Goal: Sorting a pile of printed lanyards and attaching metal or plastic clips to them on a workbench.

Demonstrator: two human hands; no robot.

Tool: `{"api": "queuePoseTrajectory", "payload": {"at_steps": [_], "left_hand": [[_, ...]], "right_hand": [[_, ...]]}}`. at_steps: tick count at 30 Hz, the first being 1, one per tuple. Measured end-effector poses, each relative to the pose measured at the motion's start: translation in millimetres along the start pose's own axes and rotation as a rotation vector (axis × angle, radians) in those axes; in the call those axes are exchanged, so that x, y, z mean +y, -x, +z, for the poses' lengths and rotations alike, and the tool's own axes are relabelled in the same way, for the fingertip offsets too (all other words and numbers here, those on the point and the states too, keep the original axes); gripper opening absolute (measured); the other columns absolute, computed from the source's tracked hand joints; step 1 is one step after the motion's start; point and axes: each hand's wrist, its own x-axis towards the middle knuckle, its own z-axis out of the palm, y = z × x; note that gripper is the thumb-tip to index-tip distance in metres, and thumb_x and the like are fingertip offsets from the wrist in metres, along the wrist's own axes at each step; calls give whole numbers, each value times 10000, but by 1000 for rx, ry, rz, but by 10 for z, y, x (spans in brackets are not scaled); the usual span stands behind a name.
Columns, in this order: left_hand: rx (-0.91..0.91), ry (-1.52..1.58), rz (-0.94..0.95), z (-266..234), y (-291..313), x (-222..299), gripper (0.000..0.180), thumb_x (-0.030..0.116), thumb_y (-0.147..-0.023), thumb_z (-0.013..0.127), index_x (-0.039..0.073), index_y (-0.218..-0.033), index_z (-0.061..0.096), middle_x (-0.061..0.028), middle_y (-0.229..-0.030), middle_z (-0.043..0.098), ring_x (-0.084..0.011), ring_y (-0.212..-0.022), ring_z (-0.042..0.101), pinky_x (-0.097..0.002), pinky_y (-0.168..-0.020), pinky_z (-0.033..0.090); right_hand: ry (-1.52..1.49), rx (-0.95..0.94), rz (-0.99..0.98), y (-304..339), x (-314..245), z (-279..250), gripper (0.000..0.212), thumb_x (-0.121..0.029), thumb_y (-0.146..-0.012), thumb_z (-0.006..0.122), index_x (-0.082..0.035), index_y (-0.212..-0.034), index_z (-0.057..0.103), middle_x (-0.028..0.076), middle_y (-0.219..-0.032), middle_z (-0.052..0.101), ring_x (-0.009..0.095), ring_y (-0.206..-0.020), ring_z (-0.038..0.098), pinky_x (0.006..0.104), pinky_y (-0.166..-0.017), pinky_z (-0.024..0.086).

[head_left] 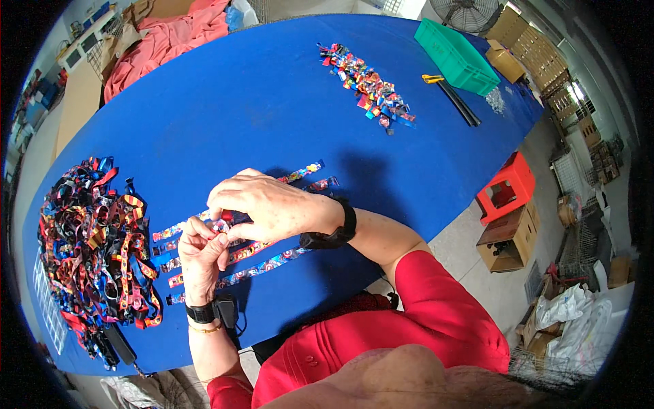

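My left hand [202,259] is closed in a pinch on a small, colourful printed strap [219,225]. Bent over the same strap, my right hand [276,203] also has its thumb and fingers closed at it; its fingertips are partly hidden. Beneath both hands, several printed straps lie flat in roughly parallel rows, one of them a blue patterned strap [262,267] nearest me. A large tangled heap of printed straps [95,252] lies to the left. Farther off to the right is a pile of short, bundled printed straps [368,85].
On the blue-covered table [225,116], a green crate [456,58] stands at the far right, beside a yellow-handled cutter [431,79] and black rods [458,103]. A red plastic bin [507,187] and a cardboard box [511,238] sit off the right edge. Pink cloth [170,51] lies beyond the far left.
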Motion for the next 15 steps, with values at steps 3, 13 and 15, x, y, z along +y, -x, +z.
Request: {"api": "queuePoseTrajectory", "payload": {"at_steps": [3, 13, 15], "left_hand": [[-7, -24, 6, 72, 10, 58, 236, -72, -894, 678, 78, -890, 495, -94, -914, 652, -51, -465, 464, -184, -379, 339], [13, -151, 33, 109, 55, 91, 261, -96, -875, 676, 79, -894, 482, -136, -1036, 663, -34, -477, 428, -183, -390, 331], [6, -151, 33, 105, 63, 87, 263, -90, -874, 680, 80, -893, 481, -134, -1030, 665, -34, -479, 430, -184, -395, 335]], "right_hand": [[-39, -65, 30, 11, 10, 6, 366, -193, -839, 703, -106, -1188, 637, 112, -1079, 661, 292, -1029, 613, 431, -977, 422], [-53, -195, 106, 11, 23, -62, 383, -142, -841, 687, -105, -1218, 627, 111, -1076, 652, 311, -1049, 596, 431, -978, 435], [-56, -203, 128, 13, 16, -59, 365, -151, -844, 691, -101, -1201, 633, 105, -1078, 651, 308, -1053, 596, 430, -976, 436]]}}
